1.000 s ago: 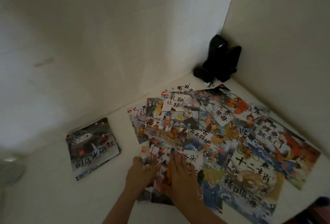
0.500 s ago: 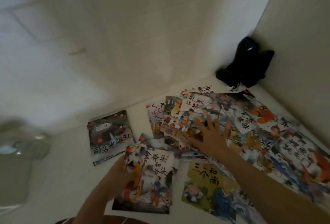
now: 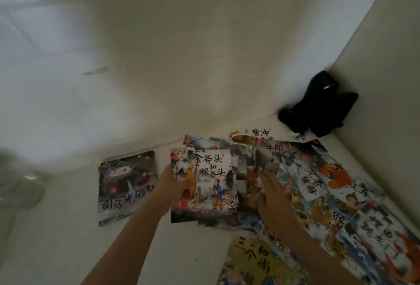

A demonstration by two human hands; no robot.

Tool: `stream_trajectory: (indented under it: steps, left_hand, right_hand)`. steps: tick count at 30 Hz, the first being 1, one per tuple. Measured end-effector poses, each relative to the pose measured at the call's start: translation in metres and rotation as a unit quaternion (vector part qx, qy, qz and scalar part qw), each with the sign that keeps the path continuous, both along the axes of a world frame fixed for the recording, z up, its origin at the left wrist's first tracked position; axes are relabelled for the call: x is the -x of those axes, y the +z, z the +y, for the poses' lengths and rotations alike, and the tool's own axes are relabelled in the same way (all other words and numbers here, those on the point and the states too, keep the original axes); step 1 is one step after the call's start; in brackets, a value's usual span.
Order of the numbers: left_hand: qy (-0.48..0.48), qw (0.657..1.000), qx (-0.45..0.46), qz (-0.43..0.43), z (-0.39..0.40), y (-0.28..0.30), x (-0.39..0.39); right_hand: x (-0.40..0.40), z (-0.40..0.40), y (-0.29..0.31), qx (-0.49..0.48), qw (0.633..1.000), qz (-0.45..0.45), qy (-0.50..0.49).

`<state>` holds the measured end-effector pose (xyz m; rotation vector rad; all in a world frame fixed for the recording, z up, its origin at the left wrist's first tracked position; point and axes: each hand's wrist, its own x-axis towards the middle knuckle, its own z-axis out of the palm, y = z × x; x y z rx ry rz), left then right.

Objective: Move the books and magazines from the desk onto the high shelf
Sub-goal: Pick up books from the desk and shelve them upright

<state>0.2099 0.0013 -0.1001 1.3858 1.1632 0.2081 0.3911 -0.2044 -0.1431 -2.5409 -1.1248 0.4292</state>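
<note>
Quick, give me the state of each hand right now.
Left hand: grips the left edge of the picture book, thumb on its cover.
Right hand: open, fingers straight, flat on the spread of books; holds nothing.

Two bare, sleeveless forearms (image 3: 141, 228)

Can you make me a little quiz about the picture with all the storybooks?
1. True or false: the left hand is holding a book by its edge.
2. What is the right hand doing? A) resting flat on the pile of books B) holding a cup C) pointing at the wall
3. What colour is the object in the corner?

Key: 1 true; 2 A; 3 black.
</note>
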Motion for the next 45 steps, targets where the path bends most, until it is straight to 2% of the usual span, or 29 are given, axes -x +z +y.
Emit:
stream_trajectory:
  steps: [3, 5, 7, 13, 16, 19, 21, 23, 26, 28, 32, 34, 36, 39, 42, 45]
  left_hand:
    - [0.015, 0.985, -0.120, 0.126, -0.005, -0.030, -0.034]
    - [0.018, 0.954, -0.202, 0.222, -0.010, -0.043, -0.043]
    - [0.006, 0.938, -0.238, 0.253, -0.012, -0.048, -0.047]
    - [-0.012, 0.940, -0.198, 0.276, -0.021, -0.046, -0.074]
    - [0.055, 0.952, -0.118, 0.278, -0.014, -0.039, -0.080]
    - [0.089, 0.960, -0.056, 0.258, 0.003, -0.044, -0.073]
    - [0.082, 0.972, -0.013, 0.219, 0.014, -0.046, -0.068]
    - [0.055, 0.979, -0.012, 0.195, 0.016, -0.045, -0.065]
    - [-0.020, 0.979, -0.073, 0.187, 0.010, -0.037, -0.064]
    - [-0.041, 0.985, -0.090, 0.143, 0.004, -0.032, -0.060]
    - [-0.021, 0.996, -0.058, 0.057, -0.001, -0.029, -0.042]
    - [0.001, 0.999, -0.035, 0.008, 0.002, -0.025, -0.034]
    - [0.021, 0.999, -0.018, -0.046, 0.006, -0.016, -0.020]
    - [0.042, 0.991, -0.015, -0.125, 0.016, 0.001, 0.006]
    - [0.035, 0.985, -0.049, -0.164, 0.028, 0.020, 0.033]
    - [0.045, 0.982, -0.063, -0.171, 0.037, 0.031, 0.053]
  right_hand:
    - [-0.034, 0.001, -0.003, 0.138, 0.990, -0.032, -0.015]
    - [-0.037, 0.009, -0.009, 0.182, 0.982, -0.054, 0.005]
    - [-0.036, 0.014, -0.020, 0.181, 0.981, -0.076, 0.011]
    - [-0.004, 0.027, -0.020, 0.165, 0.982, -0.081, 0.037]
    - [0.004, 0.037, -0.018, 0.149, 0.987, -0.035, 0.045]
    - [-0.017, 0.036, -0.015, 0.040, 0.998, 0.003, 0.040]
    - [-0.041, 0.032, -0.006, -0.011, 1.000, -0.026, 0.011]
    - [-0.061, 0.025, -0.005, 0.059, 0.995, -0.074, 0.019]
    - [-0.060, 0.022, -0.019, 0.181, 0.981, -0.046, 0.055]
    - [-0.045, 0.028, -0.022, 0.183, 0.980, -0.054, 0.056]
    - [-0.036, 0.035, -0.023, 0.119, 0.992, -0.034, 0.037]
    - [-0.037, 0.036, -0.013, 0.035, 0.999, 0.004, 0.010]
    - [-0.030, 0.043, 0.001, -0.066, 0.994, 0.092, -0.012]
    - [-0.009, 0.065, 0.016, -0.137, 0.943, 0.300, -0.038]
    - [0.008, 0.088, 0.026, -0.167, 0.917, 0.360, -0.028]
    - [0.009, 0.100, 0.043, -0.188, 0.898, 0.392, -0.060]
